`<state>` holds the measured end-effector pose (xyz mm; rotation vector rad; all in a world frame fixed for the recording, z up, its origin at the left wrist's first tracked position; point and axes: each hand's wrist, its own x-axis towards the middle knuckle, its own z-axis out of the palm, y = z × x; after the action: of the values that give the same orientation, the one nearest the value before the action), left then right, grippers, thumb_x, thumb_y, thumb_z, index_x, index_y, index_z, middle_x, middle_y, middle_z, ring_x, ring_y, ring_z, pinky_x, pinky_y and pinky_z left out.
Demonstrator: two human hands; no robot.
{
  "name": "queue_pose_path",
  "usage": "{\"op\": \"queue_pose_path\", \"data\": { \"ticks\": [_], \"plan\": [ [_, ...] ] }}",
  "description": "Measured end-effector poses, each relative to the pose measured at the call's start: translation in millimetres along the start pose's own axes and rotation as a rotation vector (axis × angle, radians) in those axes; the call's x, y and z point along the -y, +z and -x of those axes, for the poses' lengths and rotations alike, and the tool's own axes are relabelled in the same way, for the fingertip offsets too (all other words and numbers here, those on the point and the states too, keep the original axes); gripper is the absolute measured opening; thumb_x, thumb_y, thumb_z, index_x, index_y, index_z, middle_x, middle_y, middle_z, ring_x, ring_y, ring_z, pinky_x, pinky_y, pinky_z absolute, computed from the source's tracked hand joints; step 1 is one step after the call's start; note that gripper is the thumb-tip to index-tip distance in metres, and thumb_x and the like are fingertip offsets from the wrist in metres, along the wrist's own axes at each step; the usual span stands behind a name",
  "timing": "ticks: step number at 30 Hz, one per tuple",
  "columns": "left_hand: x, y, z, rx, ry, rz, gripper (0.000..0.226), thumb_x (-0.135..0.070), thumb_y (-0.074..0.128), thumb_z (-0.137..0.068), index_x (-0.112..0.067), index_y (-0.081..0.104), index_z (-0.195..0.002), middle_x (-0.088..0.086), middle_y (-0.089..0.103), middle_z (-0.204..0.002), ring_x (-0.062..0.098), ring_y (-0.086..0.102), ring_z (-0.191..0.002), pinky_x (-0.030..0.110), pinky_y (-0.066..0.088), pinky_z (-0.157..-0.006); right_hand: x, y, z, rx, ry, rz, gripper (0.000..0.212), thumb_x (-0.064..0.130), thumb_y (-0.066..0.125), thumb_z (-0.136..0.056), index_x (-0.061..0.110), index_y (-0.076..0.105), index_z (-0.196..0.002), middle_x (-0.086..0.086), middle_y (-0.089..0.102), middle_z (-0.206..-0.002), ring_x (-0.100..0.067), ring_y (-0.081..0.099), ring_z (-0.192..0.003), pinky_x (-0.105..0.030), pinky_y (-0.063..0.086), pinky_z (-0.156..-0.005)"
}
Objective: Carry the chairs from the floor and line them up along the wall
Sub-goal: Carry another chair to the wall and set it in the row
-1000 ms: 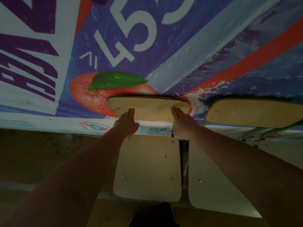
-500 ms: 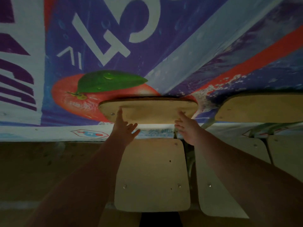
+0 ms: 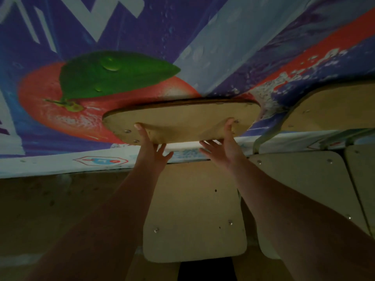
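Observation:
A plywood chair stands in front of me, facing me, its seat point(image 3: 192, 209) below and its curved backrest point(image 3: 182, 118) close against the printed banner on the wall point(image 3: 223, 47). My left hand point(image 3: 151, 153) is at the backrest's lower left edge, thumb laid on its front face, fingers spread under the edge. My right hand point(image 3: 223, 149) mirrors it at the lower right edge. Neither hand's fingers wrap the board. To the right a second chair of the same kind, backrest point(image 3: 334, 110) and seat point(image 3: 300, 189), stands along the wall.
A third seat point(image 3: 363, 179) shows at the right edge, beside the second chair. Bare brown floor point(image 3: 50, 209) lies to the left of the chair, up to the banner's white lower strip point(image 3: 60, 161). The light is dim.
My view has closed in on the chair and wall. Both hands slid from flat on the backrest's front down to its lower edge, and the fingers spread apart.

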<state>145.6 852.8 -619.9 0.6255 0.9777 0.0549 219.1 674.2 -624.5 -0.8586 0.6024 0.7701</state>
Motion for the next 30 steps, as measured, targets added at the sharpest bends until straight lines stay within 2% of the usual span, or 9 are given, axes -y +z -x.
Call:
{"op": "queue_pose_path", "data": {
  "ticks": [3, 7, 10, 14, 19, 24, 26, 28, 30],
  "plan": [
    [2, -3, 1, 0.006, 0.002, -0.005, 0.107, -0.083, 0.054, -0.064, -0.020, 0.031, -0.148, 0.005, 0.042, -0.149, 0.026, 0.040, -0.137, 0.054, 0.028, -0.112, 0, -3, 4, -0.016, -0.026, 0.029, 0.120, 0.071, 0.065, -0.043, 0.011, 0.037, -0.143, -0.015, 0.052, -0.137, -0.031, 0.049, -0.128, -0.046, 0.035, -0.109],
    [8, 0, 14, 0.035, -0.005, -0.083, 0.119, -0.080, 0.057, -0.047, -0.017, 0.034, -0.145, 0.006, 0.043, -0.148, 0.026, 0.042, -0.135, 0.050, 0.032, -0.111, 5, -10, 16, -0.082, -0.042, 0.053, 0.092, 0.074, 0.052, -0.069, 0.005, 0.047, -0.130, -0.013, 0.061, -0.114, -0.028, 0.057, -0.117, -0.041, 0.044, -0.105],
    [12, 10, 22, 0.038, 0.006, -0.102, 0.096, -0.078, 0.051, -0.066, -0.017, 0.041, -0.140, 0.005, 0.049, -0.141, 0.026, 0.047, -0.130, 0.046, 0.036, -0.109, 12, -16, 23, -0.114, -0.062, -0.002, 0.078, 0.070, 0.054, -0.073, 0.004, 0.053, -0.114, -0.014, 0.062, -0.109, -0.026, 0.061, -0.106, -0.040, 0.046, -0.104],
    [13, 21, 19, 0.021, 0.006, -0.115, 0.073, -0.072, 0.049, -0.078, -0.013, 0.051, -0.119, 0.004, 0.061, -0.118, 0.024, 0.056, -0.115, 0.040, 0.042, -0.104, 25, -17, 23, -0.151, -0.093, -0.020, 0.099, 0.071, 0.064, -0.054, 0.002, 0.048, -0.123, -0.015, 0.062, -0.119, -0.027, 0.062, -0.111, -0.042, 0.048, -0.102],
    [26, 29, 10, 0.048, -0.016, -0.169, 0.073, -0.073, 0.045, -0.080, -0.016, 0.048, -0.126, 0.003, 0.057, -0.129, 0.025, 0.052, -0.125, 0.039, 0.042, -0.099, 32, -28, 16, -0.128, -0.110, -0.057, 0.082, 0.069, 0.057, -0.065, 0.004, 0.054, -0.115, -0.013, 0.062, -0.115, -0.028, 0.060, -0.114, -0.042, 0.046, -0.104],
    [19, 38, 10, 0.022, -0.035, -0.234, 0.074, -0.071, 0.037, -0.085, -0.019, 0.043, -0.136, 0.003, 0.051, -0.137, 0.025, 0.046, -0.132, 0.045, 0.033, -0.111, 38, -33, 8, -0.122, -0.052, -0.016, 0.120, 0.071, 0.061, -0.048, 0.004, 0.034, -0.144, -0.015, 0.048, -0.142, -0.030, 0.050, -0.129, -0.042, 0.041, -0.107],
    [17, 36, 12, 0.017, -0.040, -0.271, 0.067, -0.072, 0.038, -0.084, -0.019, 0.047, -0.124, 0.001, 0.056, -0.127, 0.023, 0.046, -0.132, 0.045, 0.033, -0.110, 40, -33, 9, -0.137, -0.014, -0.008, 0.131, 0.073, 0.064, -0.041, 0.005, 0.029, -0.147, -0.016, 0.045, -0.145, -0.029, 0.049, -0.130, -0.041, 0.042, -0.100],
    [14, 33, 16, 0.005, -0.054, -0.309, 0.072, -0.076, 0.040, -0.079, -0.017, 0.047, -0.121, 0.002, 0.053, -0.135, 0.022, 0.047, -0.131, 0.045, 0.035, -0.109, 44, -32, 15, -0.155, 0.018, 0.050, 0.133, 0.076, 0.062, -0.042, 0.007, 0.025, -0.150, -0.015, 0.045, -0.145, -0.027, 0.050, -0.129, -0.041, 0.041, -0.101],
    [15, 29, 19, -0.028, -0.056, -0.327, 0.091, -0.078, 0.044, -0.074, -0.011, 0.042, -0.136, 0.004, 0.045, -0.145, 0.022, 0.050, -0.128, 0.044, 0.039, -0.106, 46, -32, 24, -0.176, 0.030, 0.140, 0.122, 0.078, 0.056, -0.055, 0.008, 0.025, -0.150, -0.012, 0.046, -0.145, -0.026, 0.050, -0.129, -0.041, 0.041, -0.099]
  ]
}}
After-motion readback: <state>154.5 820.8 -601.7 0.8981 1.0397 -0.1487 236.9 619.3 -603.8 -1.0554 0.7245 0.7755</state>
